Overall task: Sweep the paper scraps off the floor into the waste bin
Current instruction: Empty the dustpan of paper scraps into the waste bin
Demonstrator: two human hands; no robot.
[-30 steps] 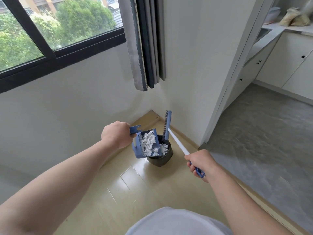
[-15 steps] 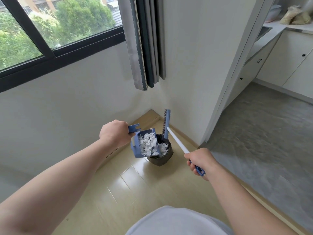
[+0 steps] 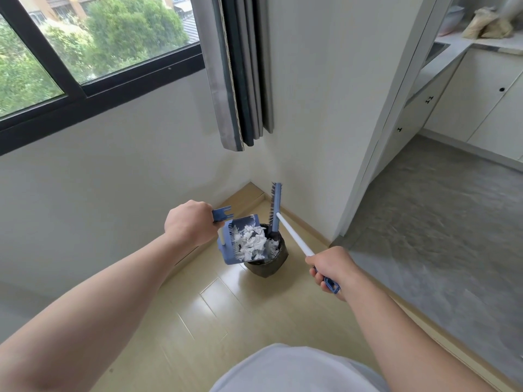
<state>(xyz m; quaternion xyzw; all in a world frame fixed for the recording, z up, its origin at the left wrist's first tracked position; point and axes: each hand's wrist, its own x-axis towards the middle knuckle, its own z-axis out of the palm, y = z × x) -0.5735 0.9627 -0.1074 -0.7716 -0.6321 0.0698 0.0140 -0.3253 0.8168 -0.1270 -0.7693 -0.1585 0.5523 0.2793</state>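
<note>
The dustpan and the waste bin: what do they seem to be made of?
Dustpan: likely moulded plastic, matte blue; its comb teeth look cast in. Waste bin: probably plastic, dark and glossy, given the sheen on its wall; painted metal is possible.

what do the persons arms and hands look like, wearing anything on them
Both hands are bare: no gloves, rings, watch or bands visible on the left hand or right hand. The left forearm and right forearm are bare too, with no sleeve in view up to the frame edge. A pale grey garment shows at the bottom.
</note>
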